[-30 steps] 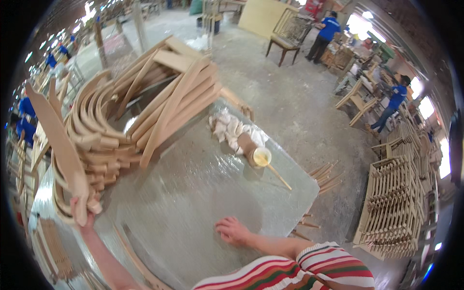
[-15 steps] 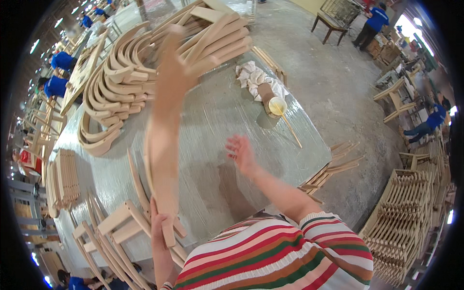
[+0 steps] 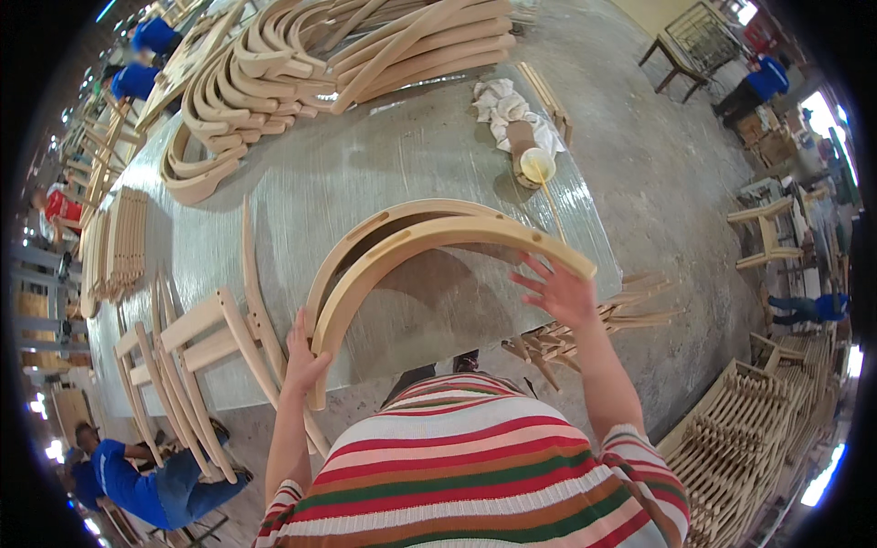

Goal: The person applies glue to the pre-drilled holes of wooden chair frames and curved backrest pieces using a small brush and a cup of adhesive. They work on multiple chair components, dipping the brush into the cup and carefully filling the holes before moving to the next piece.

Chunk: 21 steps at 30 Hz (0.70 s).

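Note:
Two curved wooden chair rails lie side by side as arches on the table in front of me: the front rail (image 3: 388, 266) and the rear rail (image 3: 370, 224), which it partly hides. Against their left ends rests my left hand (image 3: 306, 354), its fingers stretched along the outer side and the thumb apart. My right hand (image 3: 565, 294) is spread open by the inner side of the front rail's right end, fingertips at the wood. Some fingertips there are hidden.
A stack of curved rails (image 3: 233, 100) covers the table's far left. Slats (image 3: 123, 242) and chair frames (image 3: 210, 347) stand left. A pot with a stick (image 3: 536, 167) and white rag (image 3: 498, 105) lie far right. A person in blue (image 3: 137, 479) sits at lower left.
The wood my left hand held up on end now lies down as two arches on the table. My right hand has moved right, to the front rail's end. The view has shifted.

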Tool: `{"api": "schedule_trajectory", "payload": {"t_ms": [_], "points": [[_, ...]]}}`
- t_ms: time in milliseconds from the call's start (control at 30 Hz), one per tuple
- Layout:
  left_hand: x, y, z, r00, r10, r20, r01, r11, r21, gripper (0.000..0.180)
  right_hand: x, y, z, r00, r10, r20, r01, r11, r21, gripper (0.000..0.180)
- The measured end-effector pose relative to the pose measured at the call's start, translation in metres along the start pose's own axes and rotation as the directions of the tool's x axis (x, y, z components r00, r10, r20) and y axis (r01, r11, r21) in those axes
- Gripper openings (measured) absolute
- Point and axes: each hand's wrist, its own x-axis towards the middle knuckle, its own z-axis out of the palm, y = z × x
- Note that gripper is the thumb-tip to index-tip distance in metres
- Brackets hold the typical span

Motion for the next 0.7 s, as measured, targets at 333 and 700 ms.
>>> {"api": "schedule_trajectory", "payload": {"t_ms": [333,700], "points": [[-0.002,0.013,0.034,0.926,0.248,-0.285,-0.114,0.903,0.414,0.067,-0.029,0.05,-0.076,0.707,-0.703,-0.075,0.0,0.106,-0.994,0.052],[0.141,-0.003,-0.086,0.864,0.253,-0.434,-0.132,0.948,0.291,0.055,0.017,0.032,-0.068,0.646,-0.732,-0.216,-0.136,0.167,-0.976,0.031]]}}
